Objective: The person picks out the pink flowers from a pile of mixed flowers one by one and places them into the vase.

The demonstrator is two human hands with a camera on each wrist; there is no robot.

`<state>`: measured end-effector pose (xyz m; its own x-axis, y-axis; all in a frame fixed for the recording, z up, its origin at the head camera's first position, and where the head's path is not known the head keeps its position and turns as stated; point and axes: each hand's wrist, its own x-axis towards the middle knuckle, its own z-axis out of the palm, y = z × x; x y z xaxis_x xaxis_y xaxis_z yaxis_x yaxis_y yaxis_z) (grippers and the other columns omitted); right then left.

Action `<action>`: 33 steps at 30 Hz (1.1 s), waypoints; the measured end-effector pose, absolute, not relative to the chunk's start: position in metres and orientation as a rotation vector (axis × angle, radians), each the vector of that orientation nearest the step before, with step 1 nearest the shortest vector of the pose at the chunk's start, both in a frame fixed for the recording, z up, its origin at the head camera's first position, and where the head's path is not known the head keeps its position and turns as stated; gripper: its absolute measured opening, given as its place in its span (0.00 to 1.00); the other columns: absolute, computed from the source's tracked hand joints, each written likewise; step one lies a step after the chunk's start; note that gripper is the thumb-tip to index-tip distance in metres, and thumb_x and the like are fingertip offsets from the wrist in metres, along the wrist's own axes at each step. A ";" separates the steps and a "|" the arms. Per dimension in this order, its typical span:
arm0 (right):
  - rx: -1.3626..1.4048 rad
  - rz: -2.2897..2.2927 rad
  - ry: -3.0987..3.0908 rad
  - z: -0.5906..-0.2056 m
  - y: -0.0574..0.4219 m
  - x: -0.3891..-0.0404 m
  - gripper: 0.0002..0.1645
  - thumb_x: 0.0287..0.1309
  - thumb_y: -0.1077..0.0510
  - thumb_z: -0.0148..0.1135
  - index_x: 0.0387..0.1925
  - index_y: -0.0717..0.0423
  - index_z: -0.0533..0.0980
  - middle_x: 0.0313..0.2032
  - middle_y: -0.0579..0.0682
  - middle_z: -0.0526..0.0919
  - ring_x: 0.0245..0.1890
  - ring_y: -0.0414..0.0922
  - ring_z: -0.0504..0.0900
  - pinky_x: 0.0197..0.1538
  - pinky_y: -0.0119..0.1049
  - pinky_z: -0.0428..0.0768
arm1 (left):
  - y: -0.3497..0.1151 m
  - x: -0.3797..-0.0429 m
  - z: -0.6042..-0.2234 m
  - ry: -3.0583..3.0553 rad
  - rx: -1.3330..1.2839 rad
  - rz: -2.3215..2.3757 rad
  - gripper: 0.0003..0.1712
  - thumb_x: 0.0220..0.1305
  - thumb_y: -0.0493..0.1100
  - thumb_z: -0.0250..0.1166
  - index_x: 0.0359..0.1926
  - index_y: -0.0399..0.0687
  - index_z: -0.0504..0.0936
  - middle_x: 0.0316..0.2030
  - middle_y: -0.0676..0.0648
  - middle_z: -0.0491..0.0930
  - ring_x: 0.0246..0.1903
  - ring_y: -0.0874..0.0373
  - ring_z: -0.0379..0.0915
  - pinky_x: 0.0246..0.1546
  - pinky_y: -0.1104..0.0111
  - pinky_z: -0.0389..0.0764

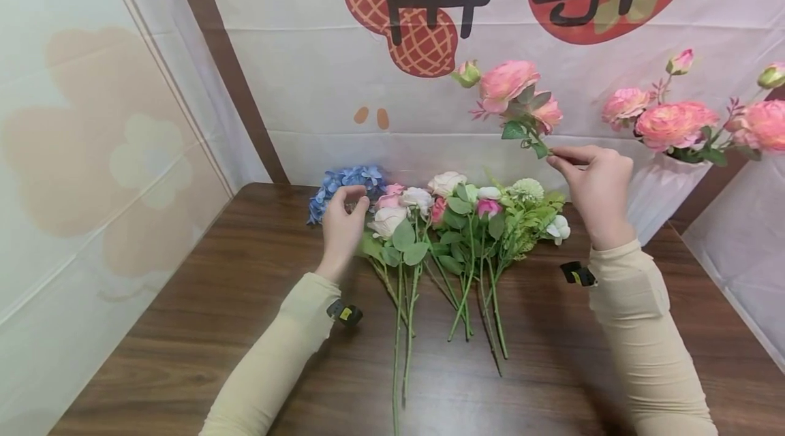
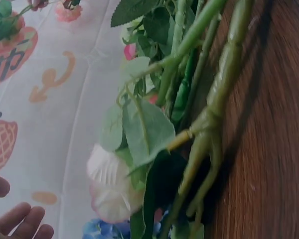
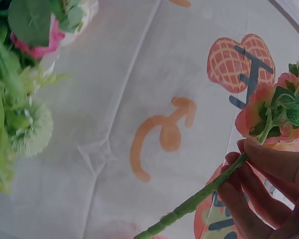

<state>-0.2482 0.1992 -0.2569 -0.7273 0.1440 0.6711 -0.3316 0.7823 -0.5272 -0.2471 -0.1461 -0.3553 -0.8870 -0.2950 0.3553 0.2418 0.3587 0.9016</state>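
My right hand (image 1: 597, 187) pinches a pink artificial flower (image 1: 509, 85) by its green stem, between thumb and fingers, holding it up in front of the backdrop. In the right wrist view the bare stem (image 3: 189, 205) slants down left past the fingers. Its blooms and a bud lean to the left in the head view. My left hand (image 1: 343, 228) is raised near the blue hydrangea (image 1: 349, 184), thumb and fingers apart with nothing between them. Beside it lie white and pink roses (image 1: 390, 221) with long stems (image 1: 398, 327) pointing toward me.
A white vase (image 1: 659, 194) with several pink flowers (image 1: 674, 124) stands at the right back. Green foliage (image 1: 521, 228) and a pale green pompon flower (image 1: 527, 189) lie at the bunch's right side. A printed cloth backdrop (image 1: 294, 82) rises behind the brown wooden table (image 1: 245, 334).
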 end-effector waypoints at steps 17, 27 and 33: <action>0.047 0.818 -2.218 -0.244 0.225 -0.253 0.13 0.54 0.53 0.68 0.39 0.55 0.85 0.35 0.58 0.86 0.20 0.09 0.61 0.28 0.16 0.62 | -0.173 -0.246 -0.364 -2.205 0.127 -1.481 0.17 0.63 0.41 0.59 0.52 0.42 0.78 0.51 0.42 0.79 0.54 0.49 0.71 0.58 0.57 0.68; -0.033 0.823 -2.247 -0.242 0.243 -0.255 0.16 0.57 0.50 0.64 0.43 0.56 0.84 0.38 0.60 0.86 0.22 0.12 0.61 0.37 0.21 0.63 | -0.185 -0.243 -0.369 -2.217 0.148 -1.456 0.17 0.64 0.42 0.59 0.52 0.42 0.78 0.51 0.42 0.78 0.55 0.48 0.68 0.58 0.57 0.66; -0.063 0.848 -2.224 -0.240 0.252 -0.255 0.17 0.57 0.51 0.64 0.44 0.57 0.83 0.39 0.62 0.85 0.23 0.12 0.63 0.39 0.21 0.63 | -0.190 -0.240 -0.370 -2.228 0.151 -1.449 0.17 0.65 0.42 0.59 0.53 0.43 0.78 0.53 0.41 0.77 0.56 0.46 0.68 0.59 0.55 0.67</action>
<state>-0.2551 0.2518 -0.2400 -0.7229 0.2883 0.6279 -0.2030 0.7800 -0.5919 -0.2401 -0.1900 -0.3697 -0.8810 -0.3410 0.3279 0.1614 0.4349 0.8859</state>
